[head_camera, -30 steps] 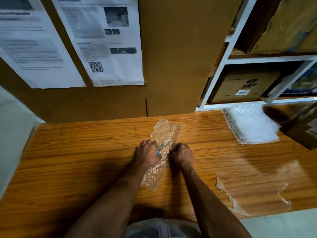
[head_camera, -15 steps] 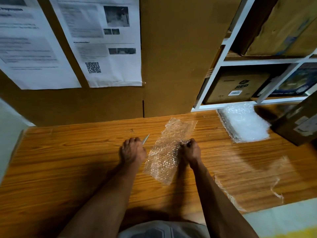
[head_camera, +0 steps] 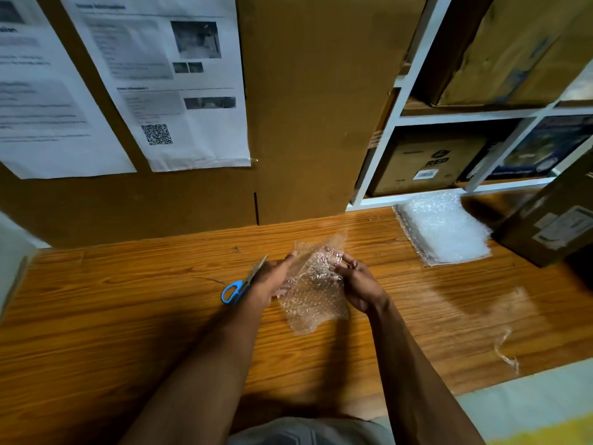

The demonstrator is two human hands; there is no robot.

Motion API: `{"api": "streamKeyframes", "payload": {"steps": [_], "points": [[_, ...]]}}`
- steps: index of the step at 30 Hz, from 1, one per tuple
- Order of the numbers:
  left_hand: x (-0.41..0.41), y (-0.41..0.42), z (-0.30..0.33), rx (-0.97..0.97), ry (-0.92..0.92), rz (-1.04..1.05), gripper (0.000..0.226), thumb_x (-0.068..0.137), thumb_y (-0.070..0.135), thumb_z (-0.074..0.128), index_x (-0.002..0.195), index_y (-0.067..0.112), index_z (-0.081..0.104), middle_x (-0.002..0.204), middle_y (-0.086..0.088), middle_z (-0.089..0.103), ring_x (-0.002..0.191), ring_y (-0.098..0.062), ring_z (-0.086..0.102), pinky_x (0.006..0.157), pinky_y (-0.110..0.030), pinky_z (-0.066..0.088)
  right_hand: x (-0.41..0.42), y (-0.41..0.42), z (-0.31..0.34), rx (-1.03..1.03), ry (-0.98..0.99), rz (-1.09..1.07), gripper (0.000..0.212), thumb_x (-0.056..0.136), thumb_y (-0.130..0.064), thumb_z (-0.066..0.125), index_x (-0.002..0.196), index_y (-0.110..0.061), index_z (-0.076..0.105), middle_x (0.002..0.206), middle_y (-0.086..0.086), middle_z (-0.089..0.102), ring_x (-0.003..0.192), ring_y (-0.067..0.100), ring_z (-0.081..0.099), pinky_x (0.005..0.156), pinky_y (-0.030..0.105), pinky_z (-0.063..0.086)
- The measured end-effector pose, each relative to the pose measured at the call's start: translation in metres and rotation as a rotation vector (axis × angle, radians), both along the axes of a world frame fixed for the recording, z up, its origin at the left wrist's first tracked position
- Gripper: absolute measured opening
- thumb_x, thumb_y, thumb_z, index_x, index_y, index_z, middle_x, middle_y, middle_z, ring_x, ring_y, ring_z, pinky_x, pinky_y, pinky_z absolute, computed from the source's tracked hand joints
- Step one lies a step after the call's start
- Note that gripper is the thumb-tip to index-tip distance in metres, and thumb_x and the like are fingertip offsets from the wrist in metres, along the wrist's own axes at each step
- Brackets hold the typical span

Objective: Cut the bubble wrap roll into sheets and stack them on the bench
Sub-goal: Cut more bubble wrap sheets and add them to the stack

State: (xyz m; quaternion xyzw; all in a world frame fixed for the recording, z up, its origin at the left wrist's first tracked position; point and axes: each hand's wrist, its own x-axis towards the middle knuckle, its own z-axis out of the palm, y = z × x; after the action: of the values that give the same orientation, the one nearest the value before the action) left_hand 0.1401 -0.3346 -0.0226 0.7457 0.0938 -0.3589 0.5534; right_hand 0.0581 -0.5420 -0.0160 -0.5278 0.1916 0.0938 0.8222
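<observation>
A small cut bubble wrap sheet (head_camera: 316, 295) is held just above the wooden bench (head_camera: 128, 316) between both hands. My left hand (head_camera: 271, 279) holds its left edge, with fingers showing through from underneath. My right hand (head_camera: 359, 284) pinches the right edge with curled fingers. Blue-handled scissors (head_camera: 239, 285) lie on the bench just left of my left hand, blades pointing away from me. A stack of cut bubble wrap sheets (head_camera: 444, 231) rests at the back right of the bench. No roll is in view.
A crumpled clear plastic film (head_camera: 503, 316) lies on the bench at the right. A cardboard box (head_camera: 552, 216) stands beside the stack. A white shelf (head_camera: 417, 200) holds boxes behind it. A cardboard wall with paper notices (head_camera: 179, 91) backs the bench.
My left hand has let go of the scissors, which now lie on the bench. Both hands have taken the sheet by its edges and raised it off the bench.
</observation>
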Motion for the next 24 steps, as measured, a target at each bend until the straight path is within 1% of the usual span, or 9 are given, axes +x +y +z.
{"api": "streamKeyframes", "payload": {"steps": [2,4,10,12,14,17,20,22,24], "points": [[0.002,0.0,-0.002,-0.207,0.198,0.037,0.059,0.083,0.053,0.078,0.131,0.021,0.066,0.134,-0.008,0.066,0.112,-0.024,0.065,0.09,-0.037,0.058,-0.003,-0.005,0.003,0.022,-0.009,-0.001,0.05,0.101,0.012,0.049,0.144,-0.012,0.053,0.138,0.012,0.067,0.117,0.023,0.07,0.079,0.026,0.061],[0.002,0.0,0.001,-0.354,0.261,0.062,0.044,0.086,0.025,0.08,0.125,0.011,0.069,0.132,-0.013,0.069,0.117,-0.025,0.065,0.097,-0.04,0.055,-0.004,-0.008,0.007,0.017,-0.019,-0.002,0.053,0.099,0.017,0.046,0.142,-0.013,0.056,0.135,0.01,0.069,0.118,0.019,0.07,0.078,0.024,0.06],[0.006,-0.006,0.02,-0.508,0.108,0.07,0.04,0.09,-0.007,0.067,0.125,0.012,0.065,0.123,-0.008,0.071,0.119,-0.027,0.061,0.097,-0.049,0.054,-0.001,-0.024,0.002,-0.042,-0.049,-0.006,0.041,0.096,0.003,0.058,0.137,0.001,0.061,0.144,0.016,0.062,0.122,0.032,0.064,0.091,0.034,0.057],[0.01,-0.006,0.025,-0.497,0.06,0.058,0.029,0.097,-0.01,0.053,0.12,0.004,0.062,0.127,-0.014,0.067,0.12,-0.031,0.062,0.103,-0.053,0.052,-0.001,-0.024,0.008,-0.11,-0.04,-0.029,0.038,0.09,-0.012,0.072,0.127,-0.002,0.07,0.138,0.021,0.065,0.118,0.043,0.057,0.095,0.047,0.051],[0.013,-0.007,0.032,-0.456,0.036,0.02,0.039,0.101,-0.01,0.045,0.138,0.002,0.044,0.14,-0.023,0.053,0.116,-0.032,0.065,0.1,-0.047,0.054,-0.001,-0.023,0.017,-0.162,-0.06,-0.061,0.037,0.091,-0.015,0.072,0.126,-0.002,0.069,0.134,0.018,0.068,0.12,0.043,0.061,0.102,0.053,0.051],[0.007,-0.012,0.048,-0.34,-0.036,-0.053,0.05,0.101,-0.015,0.039,0.144,0.01,0.037,0.146,-0.015,0.043,0.124,-0.027,0.051,0.116,-0.048,0.04,0.002,-0.026,0.027,-0.204,-0.138,-0.066,0.022,0.101,0.0,0.055,0.111,0.019,0.059,0.13,0.008,0.072,0.122,0.027,0.064,0.105,0.04,0.053],[0.011,-0.012,0.045,-0.207,-0.099,-0.123,0.066,0.098,-0.02,0.033,0.156,0.009,0.027,0.163,-0.012,0.024,0.15,-0.032,0.026,0.126,-0.054,0.017,0.005,-0.029,0.034,-0.258,-0.224,-0.037,0.022,0.094,0.011,0.054,0.073,0.005,0.061,0.143,0.004,0.064,0.133,0.016,0.058,0.106,0.036,0.049],[0.016,-0.011,0.038,-0.062,-0.139,-0.147,0.076,0.095,-0.016,0.038,0.16,0.015,0.017,0.167,-0.016,0.018,0.15,-0.036,0.028,0.124,-0.052,0.025,0.005,-0.029,0.042,-0.312,-0.281,-0.027,0.04,0.088,0.016,0.056,0.059,-0.01,0.064,0.147,0.003,0.061,0.138,0.009,0.054,0.105,0.035,0.049],[0.016,-0.01,0.039,0.02,-0.222,-0.139,0.075,0.092,-0.019,0.042,0.157,0.017,0.026,0.154,-0.01,0.036,0.128,-0.029,0.049,0.104,-0.042,0.05,0.006,-0.029,0.047,-0.401,-0.333,-0.014,0.042,0.085,0.014,0.059,0.056,-0.016,0.063,0.145,0.005,0.061,0.14,0.012,0.051,0.103,0.034,0.046]]}}
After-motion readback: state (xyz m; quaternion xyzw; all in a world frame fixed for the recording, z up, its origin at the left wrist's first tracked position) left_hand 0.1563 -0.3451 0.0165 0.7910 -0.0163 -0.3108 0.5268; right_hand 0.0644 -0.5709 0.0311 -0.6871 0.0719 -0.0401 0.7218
